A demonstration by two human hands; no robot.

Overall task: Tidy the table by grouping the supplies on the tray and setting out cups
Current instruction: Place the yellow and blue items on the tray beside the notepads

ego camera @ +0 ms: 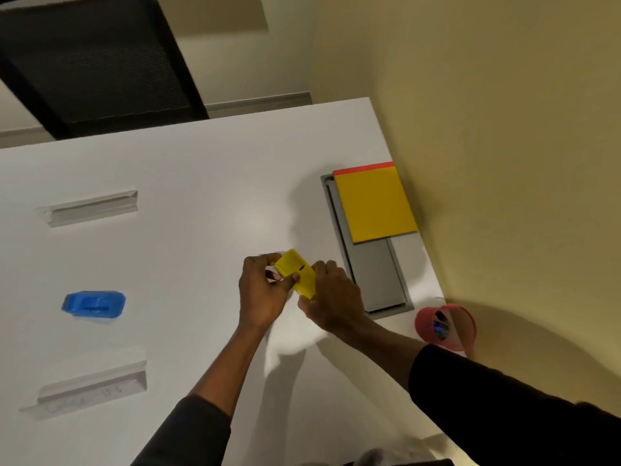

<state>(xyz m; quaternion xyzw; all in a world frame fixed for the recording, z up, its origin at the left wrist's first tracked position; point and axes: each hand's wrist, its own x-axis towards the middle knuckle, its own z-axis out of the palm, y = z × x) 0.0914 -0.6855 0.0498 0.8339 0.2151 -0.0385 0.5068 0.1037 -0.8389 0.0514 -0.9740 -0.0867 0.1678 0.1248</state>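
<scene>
A small yellow plastic block (295,272) is held just above the white table (188,183), near its middle. My left hand (262,290) grips its left end and my right hand (331,304) grips its right end. To the right lies a grey tray (379,274) with a yellow pad (374,203) over an orange sheet on its far half. A matching blue plastic block (94,304) lies alone at the left of the table. A pink cup (447,326) holding several pens stands at the table's right edge, beside the tray.
Two white recessed slots are set in the tabletop, one at the far left (89,208) and one at the near left (87,390). A black mesh chair (97,62) stands beyond the far edge. A beige wall runs along the right side.
</scene>
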